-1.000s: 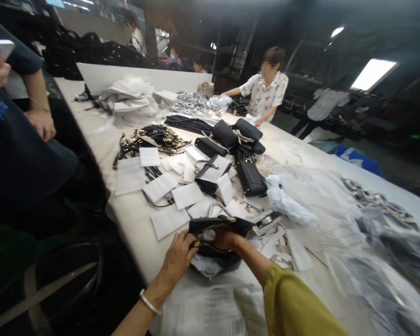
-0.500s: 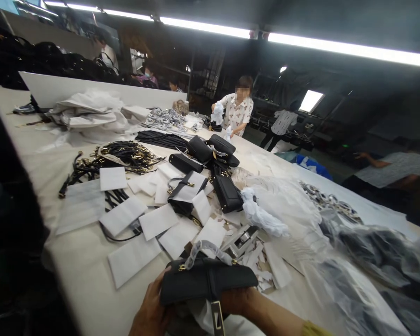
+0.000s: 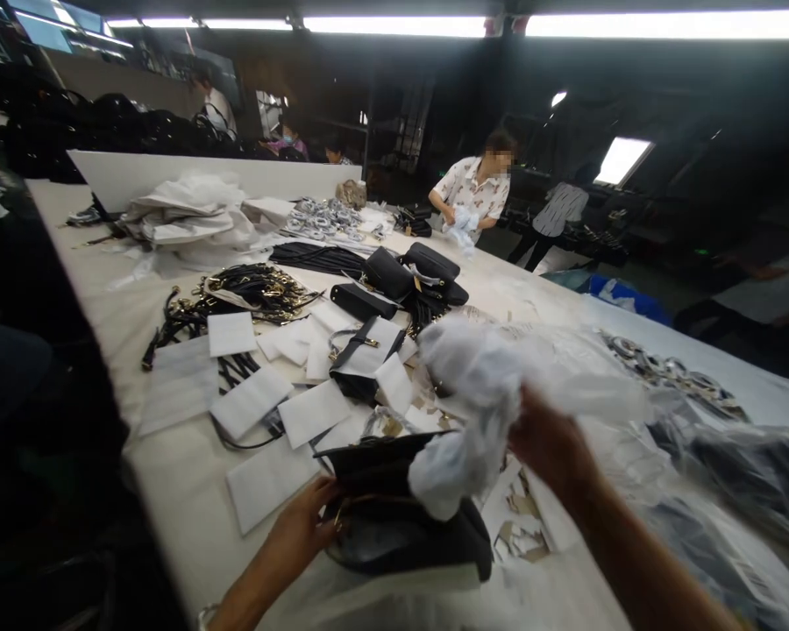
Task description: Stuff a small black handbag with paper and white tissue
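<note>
A black handbag (image 3: 427, 543) lies at the table's near edge with its flap lifted and its dark inside showing. My left hand (image 3: 302, 521) grips the bag's left side, thumb near the opening. Crumpled white tissue paper (image 3: 460, 464) hangs over the bag's right part, and my right hand (image 3: 552, 443), blurred by motion, is closed on its upper end. Behind the bag, white foam sheets (image 3: 312, 412) lie scattered around another black handbag (image 3: 368, 355) with a gold clasp.
Black straps with gold hardware (image 3: 250, 294) form a heap at the left. More black bags (image 3: 387, 276) are stacked mid-table. Plastic-wrapped dark items (image 3: 729, 464) lie at the right, near metal rings (image 3: 664, 368). Across the table, a person (image 3: 473, 188) handles white paper.
My right hand has left the bag's underside and now holds crumpled tissue paper over it. The bag has been opened, its flap raised. My left hand stays at its left side.
</note>
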The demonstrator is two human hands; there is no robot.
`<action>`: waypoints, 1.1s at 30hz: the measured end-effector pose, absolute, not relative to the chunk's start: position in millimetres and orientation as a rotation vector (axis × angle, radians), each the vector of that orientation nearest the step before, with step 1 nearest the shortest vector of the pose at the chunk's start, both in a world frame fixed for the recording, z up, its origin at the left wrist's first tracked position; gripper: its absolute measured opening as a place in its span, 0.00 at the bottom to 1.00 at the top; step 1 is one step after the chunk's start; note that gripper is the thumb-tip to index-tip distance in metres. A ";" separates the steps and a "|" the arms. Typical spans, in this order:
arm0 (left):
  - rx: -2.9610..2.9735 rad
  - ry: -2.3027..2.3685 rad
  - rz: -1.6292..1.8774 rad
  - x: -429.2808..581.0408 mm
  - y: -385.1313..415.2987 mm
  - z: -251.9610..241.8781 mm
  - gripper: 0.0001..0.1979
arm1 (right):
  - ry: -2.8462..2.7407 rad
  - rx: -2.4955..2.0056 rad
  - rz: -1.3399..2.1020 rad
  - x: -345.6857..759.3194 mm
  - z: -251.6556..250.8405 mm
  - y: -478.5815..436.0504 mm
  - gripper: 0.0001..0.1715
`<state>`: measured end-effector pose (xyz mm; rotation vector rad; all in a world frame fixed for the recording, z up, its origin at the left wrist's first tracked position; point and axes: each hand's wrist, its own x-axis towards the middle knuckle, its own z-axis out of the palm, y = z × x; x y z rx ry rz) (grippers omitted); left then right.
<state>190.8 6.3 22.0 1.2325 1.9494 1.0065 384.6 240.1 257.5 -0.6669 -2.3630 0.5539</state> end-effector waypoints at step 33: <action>1.085 1.986 0.896 233.9 61.2 44.4 0.24 | -2.776 -0.290 -0.361 382.1 61.3 138.0 0.17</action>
